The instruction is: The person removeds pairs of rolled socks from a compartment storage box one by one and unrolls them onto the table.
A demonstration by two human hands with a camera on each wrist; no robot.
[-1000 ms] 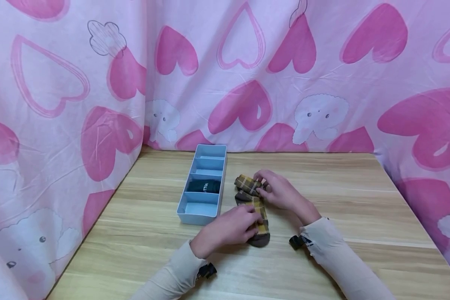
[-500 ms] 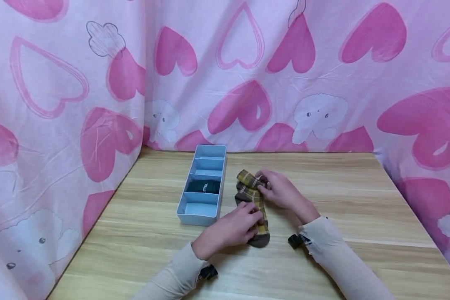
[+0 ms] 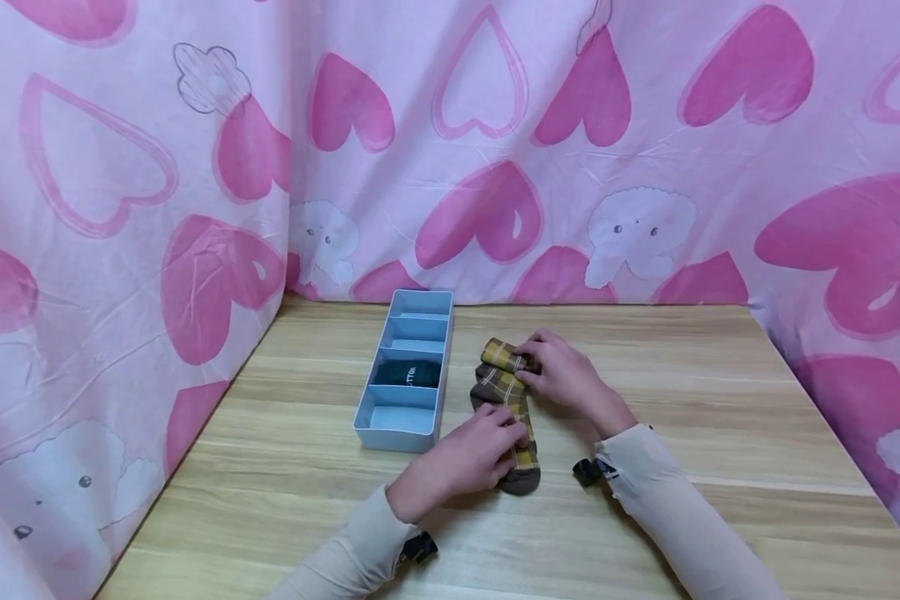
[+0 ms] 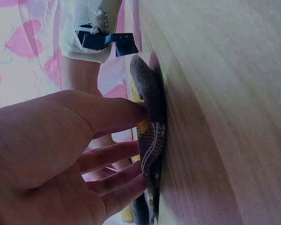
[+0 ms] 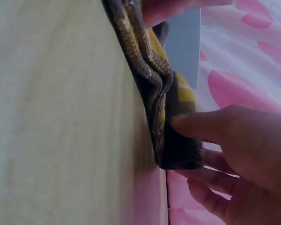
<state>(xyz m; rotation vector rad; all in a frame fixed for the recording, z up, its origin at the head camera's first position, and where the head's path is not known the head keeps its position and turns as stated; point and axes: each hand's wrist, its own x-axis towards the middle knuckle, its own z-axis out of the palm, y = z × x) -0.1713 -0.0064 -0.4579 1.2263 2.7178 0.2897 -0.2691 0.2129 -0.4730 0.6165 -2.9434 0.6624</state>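
A pair of brown and yellow plaid socks (image 3: 502, 385) lies on the table, dark toe toward the person and the far end folded over into a thick roll. My right hand (image 3: 566, 379) pinches the right end of that roll; in the right wrist view the thumb (image 5: 196, 125) lies on the near side of the dark fabric, the fingers behind it. My left hand (image 3: 468, 450) presses down on the foot part with its fingertips. In the left wrist view the thumb (image 4: 117, 115) and fingers touch the sock's upper side without curling round it.
Left of the socks stands a light blue organizer box (image 3: 397, 437) with several compartments in a row. One of them holds a folded dark green sock (image 3: 405, 373) with white lettering. A pink heart-patterned curtain (image 3: 487, 208) borders the wooden table (image 3: 682, 350) at the back and sides.
The right hand has shifted the folded roll slightly away and to the right, and its fold looks tighter. The left hand has stayed nearly in place on the foot part.
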